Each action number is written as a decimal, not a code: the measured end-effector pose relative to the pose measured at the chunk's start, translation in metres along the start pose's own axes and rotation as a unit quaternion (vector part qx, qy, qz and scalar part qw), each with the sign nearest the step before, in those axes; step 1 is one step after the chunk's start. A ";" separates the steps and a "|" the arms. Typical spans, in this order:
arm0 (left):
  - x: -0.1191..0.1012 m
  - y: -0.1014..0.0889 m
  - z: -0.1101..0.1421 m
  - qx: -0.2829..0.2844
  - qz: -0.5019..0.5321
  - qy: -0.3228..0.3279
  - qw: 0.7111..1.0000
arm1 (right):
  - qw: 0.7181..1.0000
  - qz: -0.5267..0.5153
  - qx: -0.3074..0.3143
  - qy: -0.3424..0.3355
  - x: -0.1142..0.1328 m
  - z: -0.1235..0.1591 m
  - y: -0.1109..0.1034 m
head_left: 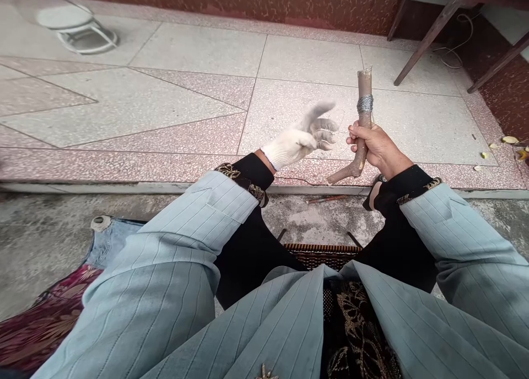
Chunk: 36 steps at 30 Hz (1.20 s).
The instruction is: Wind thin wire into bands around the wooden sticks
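Note:
My right hand (378,145) is wrapped round a bent wooden stick (364,84), held upright, its lower end crooked to the left. Near the top of the stick, a coil of thin silvery wire (365,104) is wound tightly round it. My left hand (303,134) is just left of the stick, in a white knitted glove with greyish fingers. Its fingers are blurred, apart and loosely curved, with the index finger raised. A fine loose wire (343,117) curves through the gap between the hands; whether the left fingers touch it I cannot tell.
A white stool (88,37) stands far left on the tiled floor (198,54). Dark wooden legs (430,40) rise at the upper right, with yellowish scraps (510,140) below. A thin reddish stick (326,199) lies under the step's edge. Denim and patterned cloth (111,241) lie left.

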<state>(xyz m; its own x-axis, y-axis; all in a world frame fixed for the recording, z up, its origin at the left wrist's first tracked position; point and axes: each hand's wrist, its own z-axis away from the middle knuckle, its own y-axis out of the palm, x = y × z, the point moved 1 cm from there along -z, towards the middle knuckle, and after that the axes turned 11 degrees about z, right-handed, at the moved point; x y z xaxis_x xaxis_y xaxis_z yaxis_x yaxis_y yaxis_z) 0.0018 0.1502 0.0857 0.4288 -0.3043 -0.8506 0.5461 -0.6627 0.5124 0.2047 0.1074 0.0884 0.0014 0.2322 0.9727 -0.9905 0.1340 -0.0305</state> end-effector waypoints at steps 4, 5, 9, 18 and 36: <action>0.000 0.000 -0.002 0.040 -0.206 0.036 0.977 | 1.000 -0.008 0.008 0.009 0.001 -0.002 -0.002; 0.000 -0.001 -0.003 0.045 -0.270 0.059 0.960 | 1.000 -0.007 0.013 0.011 0.002 -0.001 -0.002; 0.004 -0.010 -0.010 0.048 -0.497 0.165 0.851 | 0.999 0.003 0.031 0.021 0.004 0.003 0.001; -0.005 -0.016 -0.013 0.154 -0.728 0.231 0.627 | 0.999 0.004 0.033 0.023 0.002 0.001 0.003; 0.010 -0.012 -0.007 -0.025 -0.366 0.088 0.926 | 0.999 0.008 0.041 0.031 0.006 0.007 0.005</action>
<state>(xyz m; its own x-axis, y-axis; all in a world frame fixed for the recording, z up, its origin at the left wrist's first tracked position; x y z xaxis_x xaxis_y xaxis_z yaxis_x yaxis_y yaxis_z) 0.0046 0.1595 0.0715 0.0391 0.3319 -0.9425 0.7670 -0.6145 -0.1846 0.1983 0.1027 0.0959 -0.0093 0.2926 0.9562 -0.9984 0.0504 -0.0251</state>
